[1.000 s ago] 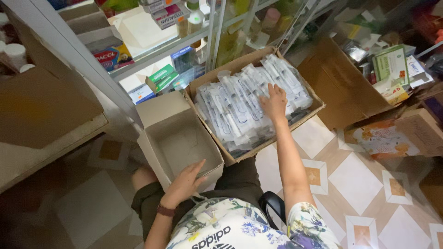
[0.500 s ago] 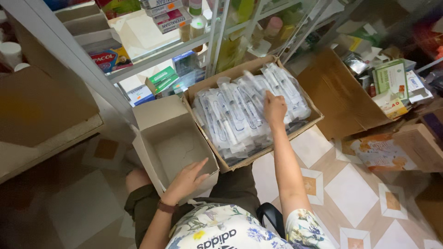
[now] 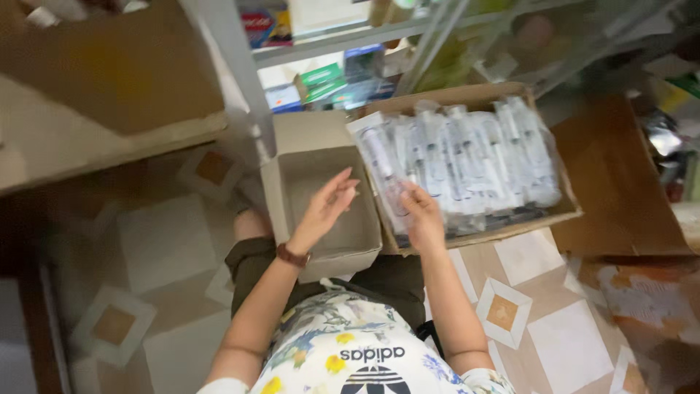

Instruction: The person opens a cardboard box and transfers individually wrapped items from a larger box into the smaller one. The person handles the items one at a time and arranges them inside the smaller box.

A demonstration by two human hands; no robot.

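At frame centre, a packaged syringe (image 3: 384, 171) is grasped by the right hand (image 3: 421, 216), lifted from the large carton (image 3: 561, 211); the left hand (image 3: 326, 208), fingers released, is held over the small empty box (image 3: 292, 131).

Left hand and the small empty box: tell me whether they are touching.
Cannot tell. In the head view the left hand is open over the small empty box, fingers spread, but looking straight down hides any gap or contact.

Clear syringe packets (image 3: 467, 157) fill box (image 3: 561, 211) (brown cardboard).
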